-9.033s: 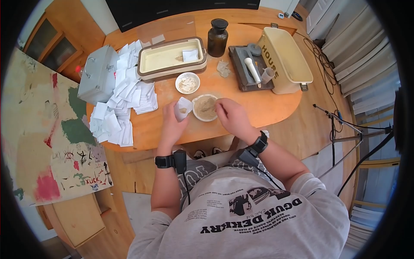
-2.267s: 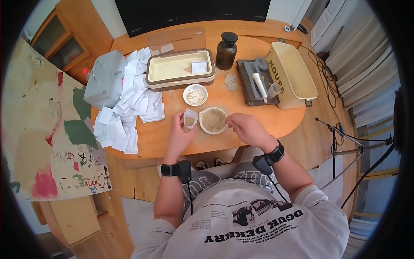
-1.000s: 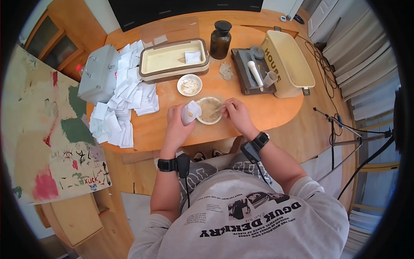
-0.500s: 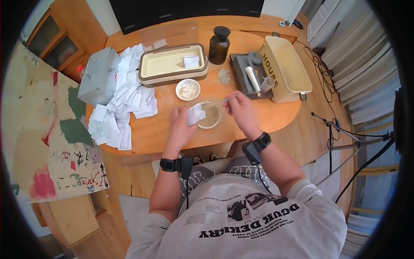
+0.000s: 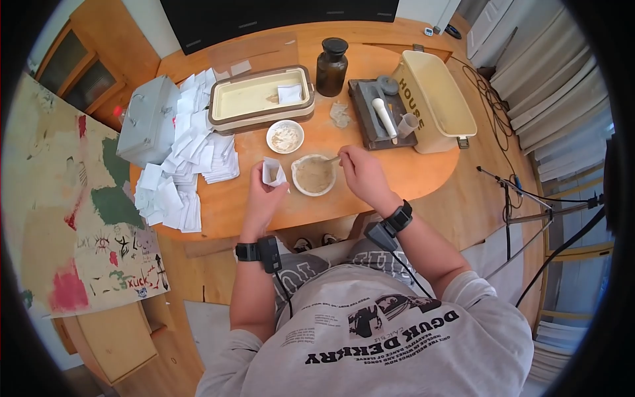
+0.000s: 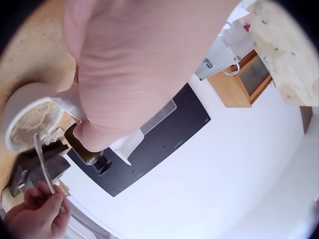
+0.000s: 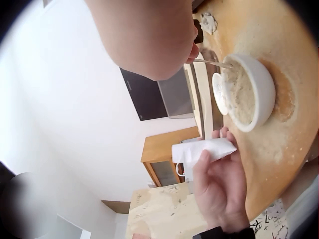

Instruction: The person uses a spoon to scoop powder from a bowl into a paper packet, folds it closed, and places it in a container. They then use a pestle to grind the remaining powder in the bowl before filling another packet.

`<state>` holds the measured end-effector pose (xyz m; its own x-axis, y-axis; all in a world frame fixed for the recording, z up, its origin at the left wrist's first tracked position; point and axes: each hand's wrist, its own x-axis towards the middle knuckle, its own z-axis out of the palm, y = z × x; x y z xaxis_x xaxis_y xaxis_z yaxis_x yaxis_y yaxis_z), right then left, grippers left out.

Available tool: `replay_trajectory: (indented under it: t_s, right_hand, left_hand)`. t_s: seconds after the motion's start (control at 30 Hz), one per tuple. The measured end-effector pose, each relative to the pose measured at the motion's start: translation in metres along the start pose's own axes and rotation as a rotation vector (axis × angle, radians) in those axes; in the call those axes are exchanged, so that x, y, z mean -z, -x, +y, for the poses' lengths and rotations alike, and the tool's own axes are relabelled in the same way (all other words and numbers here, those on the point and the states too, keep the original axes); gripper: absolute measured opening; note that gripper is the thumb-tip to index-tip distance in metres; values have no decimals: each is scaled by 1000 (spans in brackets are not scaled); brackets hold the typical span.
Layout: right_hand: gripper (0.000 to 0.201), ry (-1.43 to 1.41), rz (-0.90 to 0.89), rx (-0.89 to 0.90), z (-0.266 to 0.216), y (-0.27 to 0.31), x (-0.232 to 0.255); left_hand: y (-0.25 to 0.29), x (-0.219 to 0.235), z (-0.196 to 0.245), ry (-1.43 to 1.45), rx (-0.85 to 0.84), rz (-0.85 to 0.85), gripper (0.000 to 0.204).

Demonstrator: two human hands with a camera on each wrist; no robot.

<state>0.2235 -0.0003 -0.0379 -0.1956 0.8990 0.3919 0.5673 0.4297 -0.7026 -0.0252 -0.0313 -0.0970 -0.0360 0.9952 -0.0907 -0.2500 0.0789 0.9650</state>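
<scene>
In the head view the left hand [image 5: 262,200] holds an open white paper packet [image 5: 273,173], with some tan powder visible inside, just left of a white bowl [image 5: 297,186] of tan powder. The right hand [image 5: 363,173] pinches a thin spoon-like tool [image 5: 333,159] whose far end lies at the powder in that bowl. The left wrist view shows the tool [image 6: 44,167] slanting from the right hand's fingers [image 6: 42,211] into the bowl [image 6: 11,122]. In the right wrist view, the left hand's thumb presses on the packet [image 7: 202,150].
Behind stand a smaller bowl [image 5: 285,136] of white powder, a cream tray [image 5: 228,100], a dark jar [image 5: 332,67], a black stone tray [image 5: 368,118] with a pestle [image 5: 383,118], and a cream bin [image 5: 438,99]. Paper packets [image 5: 221,159] and a metal case [image 5: 149,119] lie left.
The packet, earlier tipped over the bowl's left edge, is now left of it with its mouth showing. The right hand has lowered, bringing the tool's end back to the bowl.
</scene>
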Motion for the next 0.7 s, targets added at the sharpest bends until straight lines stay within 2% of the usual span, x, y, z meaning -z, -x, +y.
replay_trajectory:
  t_s: [0.1, 0.17, 0.2, 0.23, 0.27, 0.3, 0.33, 0.4, 0.47, 0.7]
  right_hand:
    - [11, -24, -37, -55, 14, 6, -12]
    - [15, -207, -90, -295, 17, 8, -21]
    - [15, -209, -90, -295, 20, 8, -25]
    - [17, -301, -120, -373, 24, 10, -30]
    - [19, -393, -150, -450, 27, 11, -34]
    - [19, -394, -150, -451, 29, 13, -36]
    - [20, -456, -129, -491, 30, 14, -38]
    - [20, -519, -111, -529, 32, 15, -38]
    - [19, -665, -71, -627, 33, 16, -33]
    - [17, -790, 7, -662, 21, 4, -7]
  left_hand:
    - [2, 2, 3, -5, 1, -27, 60]
    - [2, 1, 3, -68, -24, -32, 60]
    - [2, 1, 4, -129, -51, -40, 59]
    - [2, 1, 5, -131, -50, -40, 59]
    - [3, 1, 6, -367, -102, -34, 59]
    - [3, 1, 7, -602, -156, -26, 59]
    - [4, -1, 11, -603, -156, -26, 59]
    - [6, -5, 19, -845, -212, -22, 59]
    - [7, -7, 18, -858, -224, -16, 58]
    - [4, -13, 12, -958, -292, 1, 55]
